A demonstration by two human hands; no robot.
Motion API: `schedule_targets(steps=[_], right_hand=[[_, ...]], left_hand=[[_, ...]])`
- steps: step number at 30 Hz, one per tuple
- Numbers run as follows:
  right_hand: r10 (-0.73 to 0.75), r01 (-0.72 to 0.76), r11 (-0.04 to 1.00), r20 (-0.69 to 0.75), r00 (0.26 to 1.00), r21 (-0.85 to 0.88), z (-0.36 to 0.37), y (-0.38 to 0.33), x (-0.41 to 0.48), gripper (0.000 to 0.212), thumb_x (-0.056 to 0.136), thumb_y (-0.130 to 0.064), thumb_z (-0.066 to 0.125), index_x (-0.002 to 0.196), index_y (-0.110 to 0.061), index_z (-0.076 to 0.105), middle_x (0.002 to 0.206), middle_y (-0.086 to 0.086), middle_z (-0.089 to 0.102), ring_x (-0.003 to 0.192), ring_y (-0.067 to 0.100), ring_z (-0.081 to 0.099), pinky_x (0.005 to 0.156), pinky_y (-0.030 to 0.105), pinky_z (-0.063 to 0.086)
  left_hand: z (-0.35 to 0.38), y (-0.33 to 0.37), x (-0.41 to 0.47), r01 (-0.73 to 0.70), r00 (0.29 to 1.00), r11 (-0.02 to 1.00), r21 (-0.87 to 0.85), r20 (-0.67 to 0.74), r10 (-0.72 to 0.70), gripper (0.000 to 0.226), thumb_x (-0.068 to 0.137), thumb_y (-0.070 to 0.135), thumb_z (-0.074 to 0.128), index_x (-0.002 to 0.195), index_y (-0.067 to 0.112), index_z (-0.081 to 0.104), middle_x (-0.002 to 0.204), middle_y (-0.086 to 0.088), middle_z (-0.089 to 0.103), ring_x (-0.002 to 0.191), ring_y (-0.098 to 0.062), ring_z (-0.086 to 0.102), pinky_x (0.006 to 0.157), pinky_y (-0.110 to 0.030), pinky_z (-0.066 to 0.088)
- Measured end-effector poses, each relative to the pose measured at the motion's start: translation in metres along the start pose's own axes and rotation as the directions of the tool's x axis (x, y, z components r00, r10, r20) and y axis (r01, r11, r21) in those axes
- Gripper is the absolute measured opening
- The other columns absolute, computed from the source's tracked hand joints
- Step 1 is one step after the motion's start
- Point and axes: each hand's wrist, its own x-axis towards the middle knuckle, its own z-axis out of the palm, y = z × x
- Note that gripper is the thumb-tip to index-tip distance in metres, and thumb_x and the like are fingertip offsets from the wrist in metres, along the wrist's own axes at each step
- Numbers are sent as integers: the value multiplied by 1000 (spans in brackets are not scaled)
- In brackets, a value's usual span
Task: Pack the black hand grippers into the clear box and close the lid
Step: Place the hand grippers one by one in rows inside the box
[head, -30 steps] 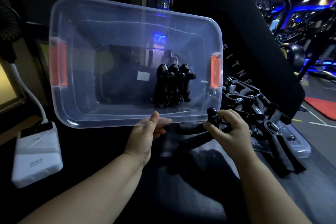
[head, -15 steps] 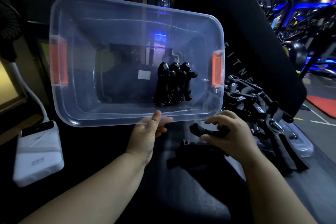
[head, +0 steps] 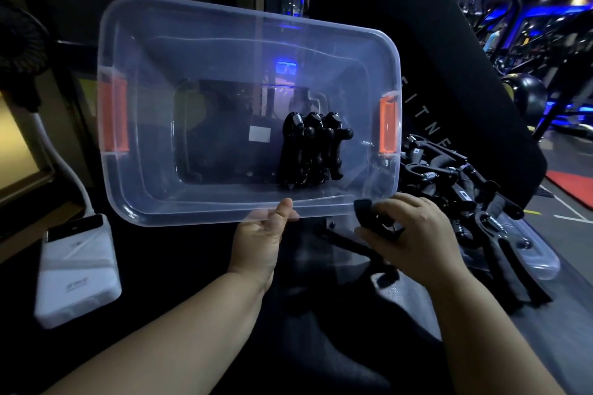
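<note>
Resting inside clear box (head: 150,192): 3 hand grippers (head: 313,151).

White capitals run down the black pad (head: 449,80) behind the box (head: 224,29): "I T N E" reads clearly. One letter before them sits at the box rim and cannot be confirmed. White label (head: 259,133) seen through the box bottom: no legible print. Power bank (head: 77,282): faint grey marking, illegible. White tags (head: 464,194) on the hand grippers (head: 442,167) at right: too small to read.
</note>
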Motion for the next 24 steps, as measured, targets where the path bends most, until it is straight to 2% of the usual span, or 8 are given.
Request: schedule_targets(steps=[2,4,8,11,15,19,21,24], right_hand=[[60,-57,992,-27,998,116,-2,-4,1,31,75,-47,68,77,-17,63,74,-13,58,64,9,53,55,28,43],[103,-97,962,-11,995,255,-2,-9,2,32,77,-46,67,76,-15,61,72,-11,57,64,12,54,56,34,44],[211,-204,800,53,976,564,-1,-23,3,23,76,-43,67,73,-25,53,65,-5,57,58,17,53,51,36,44],[251,-268,736,117,961,622,5,-31,1,24,74,-43,67,77,-28,49,65,1,57,57,25,53,53,44,45],[309,-355,634,196,931,687,9,-34,0,23,74,-45,65,87,-36,48,73,12,63,61,36,55,54,52,48],[290,-376,572,249,924,729,9,-34,0,19,82,-30,58,97,-38,51,73,20,61,57,34,50,52,50,44],[282,-375,528,260,924,762,9,-35,0,18,84,-23,53,99,-33,53,72,31,54,56,41,45,51,53,39],[284,-357,511,238,929,782,10,-39,1,17,82,-19,48,94,-29,54,72,17,62,58,27,48,54,37,40]], left_hand=[[0,-1,1,12,1000,1000,-4,-19,-12,34,70,45,65,72,10,66,54,15,61,52,7,55,64,-18,41],[0,-1,1,28,999,1000,-2,-34,-28,28,73,41,68,68,14,64,56,13,62,52,6,55,65,-20,40],[3,0,0,36,994,998,44,-109,-31,24,82,33,67,74,11,60,54,14,59,53,5,54,62,-21,38],[5,-1,0,7,985,996,88,-174,9,29,80,35,69,83,8,60,69,5,62,68,-4,58,63,-19,40],[3,-2,0,-25,982,993,116,-182,46,39,73,41,71,86,5,63,72,3,66,69,-5,62,67,-17,48],[2,0,-1,-5,991,999,45,-136,11,52,64,45,70,91,1,64,74,-1,71,70,-15,67,79,-34,54],[2,0,0,-6,992,999,47,-122,11,51,70,41,71,94,-3,65,67,4,70,65,-7,65,77,-29,52],[2,-1,1,-19,994,998,65,-109,26,40,79,32,69,95,-5,65,52,15,63,51,7,56,61,-13,46]])
